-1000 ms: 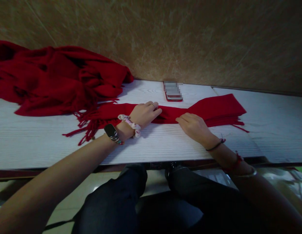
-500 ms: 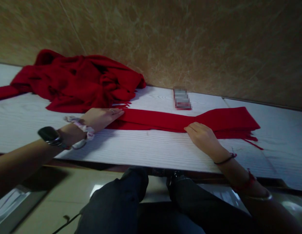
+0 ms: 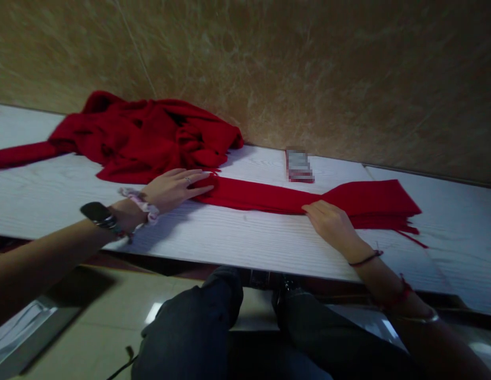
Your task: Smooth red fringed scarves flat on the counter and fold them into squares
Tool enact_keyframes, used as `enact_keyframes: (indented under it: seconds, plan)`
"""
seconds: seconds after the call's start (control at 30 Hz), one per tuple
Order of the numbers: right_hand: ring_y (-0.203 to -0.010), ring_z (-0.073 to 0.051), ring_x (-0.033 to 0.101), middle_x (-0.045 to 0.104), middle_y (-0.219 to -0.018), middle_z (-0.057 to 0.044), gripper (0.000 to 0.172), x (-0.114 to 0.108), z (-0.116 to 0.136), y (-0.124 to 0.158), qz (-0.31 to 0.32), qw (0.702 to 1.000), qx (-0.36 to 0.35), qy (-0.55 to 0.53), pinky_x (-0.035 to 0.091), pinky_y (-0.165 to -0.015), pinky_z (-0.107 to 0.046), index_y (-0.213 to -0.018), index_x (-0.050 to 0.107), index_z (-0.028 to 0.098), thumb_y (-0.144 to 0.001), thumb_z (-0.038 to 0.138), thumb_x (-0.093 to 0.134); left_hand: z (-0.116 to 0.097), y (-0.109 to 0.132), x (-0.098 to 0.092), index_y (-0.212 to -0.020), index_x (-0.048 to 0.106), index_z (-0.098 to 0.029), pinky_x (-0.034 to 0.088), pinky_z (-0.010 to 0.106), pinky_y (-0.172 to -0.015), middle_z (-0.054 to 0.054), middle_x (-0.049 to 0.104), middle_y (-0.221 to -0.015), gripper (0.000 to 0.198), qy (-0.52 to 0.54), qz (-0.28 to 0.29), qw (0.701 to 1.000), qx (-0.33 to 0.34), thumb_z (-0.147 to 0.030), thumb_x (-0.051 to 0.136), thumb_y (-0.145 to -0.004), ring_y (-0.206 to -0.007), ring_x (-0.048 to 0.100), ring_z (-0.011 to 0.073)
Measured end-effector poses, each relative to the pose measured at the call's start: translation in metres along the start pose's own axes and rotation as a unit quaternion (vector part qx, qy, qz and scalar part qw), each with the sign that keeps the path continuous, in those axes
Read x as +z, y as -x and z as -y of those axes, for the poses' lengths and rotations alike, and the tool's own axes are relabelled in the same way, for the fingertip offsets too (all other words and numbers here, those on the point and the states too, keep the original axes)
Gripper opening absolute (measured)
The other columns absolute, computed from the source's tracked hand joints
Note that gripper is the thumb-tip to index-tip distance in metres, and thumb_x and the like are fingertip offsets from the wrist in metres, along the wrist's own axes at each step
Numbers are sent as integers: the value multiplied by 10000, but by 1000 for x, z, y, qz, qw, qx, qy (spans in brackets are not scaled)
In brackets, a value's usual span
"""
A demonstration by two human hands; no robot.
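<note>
A red scarf [image 3: 265,196], folded into a long narrow strip, lies across the white table, its fringe at the right end. On the strip's left end rests my left hand [image 3: 174,187], palm down with fingers stretched out and apart. At the strip's near edge, right of its middle, my right hand [image 3: 328,219] pinches the cloth between thumb and fingers. The strip narrows there and widens again to the right. Behind my left hand is a crumpled heap of red fringed cloth [image 3: 150,137], with one length trailing to the left edge of the view.
Beyond the strip, a small blurred-out rectangular item [image 3: 299,165] with red edges sits on the white table [image 3: 229,237]. A brown marbled wall [image 3: 269,74] rises along the back. My legs [image 3: 190,322] are below the front edge.
My left hand has spread its fingers and lies flatter on the strip's left end. The strip's layers there line up more closely. My right hand keeps its pinch. The view has shifted slightly.
</note>
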State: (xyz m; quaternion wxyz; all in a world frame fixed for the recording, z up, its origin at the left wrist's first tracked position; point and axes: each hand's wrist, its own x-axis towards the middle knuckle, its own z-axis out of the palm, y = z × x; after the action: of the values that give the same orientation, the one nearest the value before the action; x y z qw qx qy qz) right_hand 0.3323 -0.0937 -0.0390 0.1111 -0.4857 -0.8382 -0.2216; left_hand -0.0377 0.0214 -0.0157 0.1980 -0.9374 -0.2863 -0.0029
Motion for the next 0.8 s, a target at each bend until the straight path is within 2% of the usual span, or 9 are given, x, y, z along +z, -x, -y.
enact_keyframes:
  seconds: [0.07,0.13,0.2,0.27,0.37,0.53,0.7,0.8]
  plan:
    - [-791,-192,560,650,-857,-99,225,0,2,-2,-6,1000,-2,-3,438,-677,-302,-933,619,115,-846,109,412,-11,-5,-10,-1238,471,-270,351,396,-939,73,434,-1307,446,-20,-23,999,12,-78,367,-849,-1201,389,235]
    - [-802,-194,556,645,-873,-105,234,1,3,-4,-15,1000,-8,-9,438,-677,-306,-977,603,106,-847,111,409,-30,-17,-19,-1186,513,-270,380,363,-902,69,517,-1211,421,-32,-34,997,68,-61,372,-849,-1138,450,215]
    - [-799,-192,551,640,-877,-106,239,1,5,-6,-17,1000,-15,-11,434,-672,-305,-980,600,108,-851,106,398,-47,-32,-25,-1111,562,-257,431,312,-796,66,584,-1090,361,-48,-17,992,111,-75,374,-862,-1010,531,195]
    - [-784,-189,548,638,-865,-103,236,2,5,-6,-12,1000,-19,-9,429,-664,-301,-941,609,115,-854,100,390,-55,-45,-26,-1041,594,-217,445,268,-672,66,620,-973,297,-61,5,990,125,-104,377,-872,-859,575,179]
    - [-757,-185,546,638,-845,-98,215,3,5,-6,-9,1000,-12,-7,420,-651,-292,-885,616,123,-854,105,404,-52,-53,-24,-961,620,-162,427,245,-587,71,634,-863,264,-61,4,993,102,-136,370,-881,-734,583,168]
    - [-716,-181,533,626,-786,-81,196,3,6,-7,-3,1000,-6,-22,401,-632,-287,-835,607,134,-845,96,415,-40,-43,-23,-873,647,-153,408,237,-574,61,644,-777,300,-20,-36,995,89,-158,347,-887,-665,577,148]
    - [-701,-179,519,613,-752,-73,197,3,6,-7,-10,1000,5,-25,382,-620,-285,-802,600,140,-849,108,412,-38,-44,-25,-886,641,-176,397,225,-559,42,647,-790,251,-40,8,989,139,-155,391,-868,-652,570,137]
    - [-704,-177,516,610,-749,-64,184,1,8,-8,-17,1000,8,-19,372,-621,-283,-803,596,143,-849,113,420,-32,-44,-22,-900,641,-171,404,233,-574,52,632,-819,246,-70,12,987,145,-152,398,-862,-689,569,149]
